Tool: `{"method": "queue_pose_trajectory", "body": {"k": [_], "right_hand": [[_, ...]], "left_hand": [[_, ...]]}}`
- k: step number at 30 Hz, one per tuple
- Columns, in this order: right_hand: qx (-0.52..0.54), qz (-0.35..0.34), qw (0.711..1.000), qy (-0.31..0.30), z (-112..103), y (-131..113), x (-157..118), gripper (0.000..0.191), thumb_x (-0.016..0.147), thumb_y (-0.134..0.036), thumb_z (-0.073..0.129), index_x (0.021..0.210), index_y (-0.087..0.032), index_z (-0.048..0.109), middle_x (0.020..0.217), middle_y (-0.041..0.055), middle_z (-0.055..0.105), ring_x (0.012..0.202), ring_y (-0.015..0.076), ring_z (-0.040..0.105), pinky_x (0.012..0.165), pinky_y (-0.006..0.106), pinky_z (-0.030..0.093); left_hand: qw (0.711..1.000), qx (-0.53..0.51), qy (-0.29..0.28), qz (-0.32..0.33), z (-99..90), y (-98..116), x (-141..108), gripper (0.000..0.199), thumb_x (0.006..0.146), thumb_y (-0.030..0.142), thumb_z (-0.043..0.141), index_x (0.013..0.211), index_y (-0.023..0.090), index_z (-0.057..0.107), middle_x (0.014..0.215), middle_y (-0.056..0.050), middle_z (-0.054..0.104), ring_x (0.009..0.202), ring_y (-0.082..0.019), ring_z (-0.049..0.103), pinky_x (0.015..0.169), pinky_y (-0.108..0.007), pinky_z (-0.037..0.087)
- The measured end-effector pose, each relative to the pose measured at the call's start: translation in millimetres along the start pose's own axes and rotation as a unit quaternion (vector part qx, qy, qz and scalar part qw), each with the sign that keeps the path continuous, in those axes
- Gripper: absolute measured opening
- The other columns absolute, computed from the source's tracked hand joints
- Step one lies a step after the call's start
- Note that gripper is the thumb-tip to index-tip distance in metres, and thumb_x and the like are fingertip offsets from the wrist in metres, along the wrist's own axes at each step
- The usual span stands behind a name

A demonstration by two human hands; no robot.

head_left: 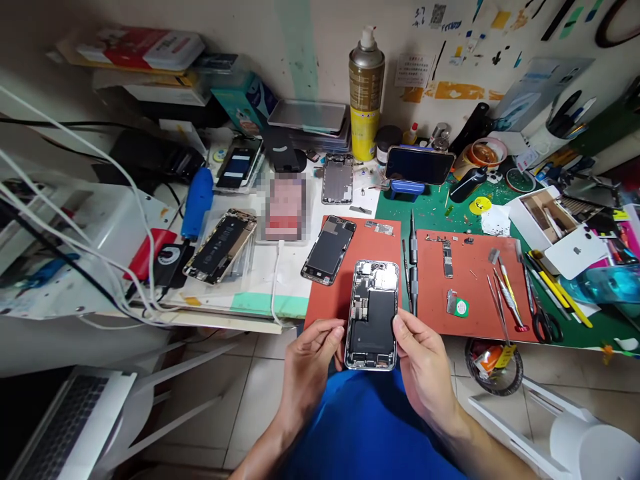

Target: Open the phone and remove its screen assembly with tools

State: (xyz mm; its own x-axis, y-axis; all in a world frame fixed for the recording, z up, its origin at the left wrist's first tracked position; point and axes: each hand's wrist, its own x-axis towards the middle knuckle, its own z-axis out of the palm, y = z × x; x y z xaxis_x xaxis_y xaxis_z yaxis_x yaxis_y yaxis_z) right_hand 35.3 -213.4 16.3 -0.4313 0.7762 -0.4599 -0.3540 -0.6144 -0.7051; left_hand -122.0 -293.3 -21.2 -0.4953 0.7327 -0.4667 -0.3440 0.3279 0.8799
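Observation:
An opened phone body (374,320), with its black battery and inner parts showing, is held upright in front of the blue clothing. My right hand (425,353) grips its right edge between thumb and fingers. At its lower left edge is my left hand (313,357), with thumb and fingers pressed together and some fingertips hidden behind the phone. Behind and to the left, a detached phone screen (329,249) lies on the red mat (327,303). A logic board (447,258) and a small part with a green round sticker (461,307) rest on the right red mat (430,320).
Tweezers (496,300), scissors (543,320) and screwdrivers lie to the right. Another opened phone (220,247) is at the left. A spray can (367,100) and a propped phone (420,165) stand behind. White cables (135,193) hang at the left; a bin (494,373) sits below the edge.

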Motion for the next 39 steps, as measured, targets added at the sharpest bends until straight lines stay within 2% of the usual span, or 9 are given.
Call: {"method": "queue_pose_trajectory", "body": {"k": [3, 6, 9, 15, 17, 21, 25, 33, 39], "right_hand": [[-0.006, 0.004, 1.000, 0.001, 1.8, -1.8, 0.6, 0.036, 0.099, -0.049, 0.074, 0.124, -0.025, 0.081, 0.113, 0.0058, 0.082, 0.113, 0.0294, 0.072, 0.096, 0.043, 0.062], [-0.002, 0.002, 1.000, 0.006, 2.6, -2.0, 1.6, 0.035, 0.097, -0.050, 0.077, 0.121, -0.025, 0.082, 0.110, 0.0055, 0.082, 0.109, 0.0288, 0.074, 0.095, 0.043, 0.061], [0.003, 0.000, 1.000, 0.007, 2.1, -0.8, 3.3, 0.035, 0.096, -0.050, 0.079, 0.120, -0.025, 0.082, 0.113, 0.0058, 0.082, 0.107, 0.0282, 0.074, 0.095, 0.043, 0.061], [0.005, 0.002, 1.000, 0.009, 2.0, -0.9, 5.3, 0.033, 0.097, -0.049, 0.078, 0.119, -0.025, 0.082, 0.113, 0.0052, 0.081, 0.107, 0.0273, 0.074, 0.091, 0.040, 0.061], [0.006, 0.001, 1.000, 0.013, 2.8, -1.7, 5.3, 0.032, 0.096, -0.048, 0.078, 0.118, -0.025, 0.082, 0.114, 0.0052, 0.081, 0.107, 0.0271, 0.074, 0.091, 0.039, 0.061], [0.001, 0.003, 1.000, 0.013, 4.5, -1.7, 5.5, 0.034, 0.096, -0.050, 0.078, 0.119, -0.025, 0.082, 0.113, 0.0053, 0.081, 0.106, 0.0270, 0.074, 0.090, 0.039, 0.061], [0.011, 0.011, 1.000, 0.007, 4.8, 0.4, 6.3, 0.032, 0.097, -0.048, 0.078, 0.118, -0.024, 0.082, 0.110, 0.0052, 0.082, 0.104, 0.0269, 0.075, 0.091, 0.039, 0.061], [0.010, 0.006, 1.000, 0.003, 4.2, 2.2, 8.5, 0.031, 0.099, -0.045, 0.076, 0.122, -0.024, 0.081, 0.117, 0.0055, 0.080, 0.106, 0.0249, 0.073, 0.090, 0.035, 0.059], [-0.010, -0.007, 1.000, -0.015, 5.9, 8.0, 6.6, 0.030, 0.103, -0.043, 0.071, 0.126, -0.027, 0.081, 0.120, 0.0045, 0.079, 0.107, 0.0238, 0.072, 0.092, 0.035, 0.058]], "left_hand": [[1.000, 0.018, 0.004, 0.001, -0.8, -0.8, -1.6, 0.034, 0.093, 0.051, 0.076, 0.104, 0.019, 0.078, 0.056, 0.005, 0.060, 0.047, -0.010, 0.050, 0.046, -0.021, 0.040], [1.000, -0.020, 0.001, -0.007, 1.2, 2.3, -3.0, 0.034, 0.089, 0.049, 0.081, 0.107, 0.020, 0.079, 0.082, -0.003, 0.075, 0.072, -0.014, 0.068, 0.067, -0.023, 0.054], [0.998, -0.057, -0.015, -0.025, 4.7, 7.3, -4.6, 0.036, 0.087, 0.049, 0.084, 0.106, 0.020, 0.080, 0.100, -0.008, 0.079, 0.094, -0.021, 0.073, 0.086, -0.029, 0.057], [0.998, -0.053, -0.003, -0.017, 3.6, 6.4, -4.2, 0.033, 0.083, 0.046, 0.088, 0.102, 0.020, 0.080, 0.067, 0.003, 0.065, 0.058, -0.010, 0.054, 0.057, -0.020, 0.045], [0.998, -0.061, -0.010, -0.032, 4.0, 6.3, -4.4, 0.035, 0.087, 0.049, 0.084, 0.104, 0.019, 0.081, 0.065, 0.002, 0.064, 0.056, -0.010, 0.052, 0.053, -0.020, 0.042], [0.986, -0.146, -0.052, -0.067, 12.7, 13.7, -8.0, 0.041, 0.094, 0.050, 0.074, 0.118, 0.017, 0.080, 0.102, -0.010, 0.079, 0.091, -0.022, 0.072, 0.078, -0.030, 0.058], [0.972, -0.201, -0.088, -0.088, 22.6, 22.9, -12.1, 0.040, 0.096, 0.045, 0.071, 0.126, 0.019, 0.079, 0.126, -0.011, 0.078, 0.125, -0.033, 0.068, 0.104, -0.041, 0.057], [0.969, -0.215, -0.064, -0.101, 25.1, 25.1, -9.9, 0.036, 0.093, 0.042, 0.075, 0.123, 0.022, 0.081, 0.129, -0.009, 0.079, 0.134, -0.036, 0.065, 0.114, -0.044, 0.053], [0.960, -0.239, -0.069, -0.125, 28.2, 30.7, -1.9, 0.046, 0.093, 0.050, 0.074, 0.123, 0.015, 0.080, 0.130, -0.013, 0.078, 0.130, -0.035, 0.068, 0.116, -0.047, 0.051]]}}
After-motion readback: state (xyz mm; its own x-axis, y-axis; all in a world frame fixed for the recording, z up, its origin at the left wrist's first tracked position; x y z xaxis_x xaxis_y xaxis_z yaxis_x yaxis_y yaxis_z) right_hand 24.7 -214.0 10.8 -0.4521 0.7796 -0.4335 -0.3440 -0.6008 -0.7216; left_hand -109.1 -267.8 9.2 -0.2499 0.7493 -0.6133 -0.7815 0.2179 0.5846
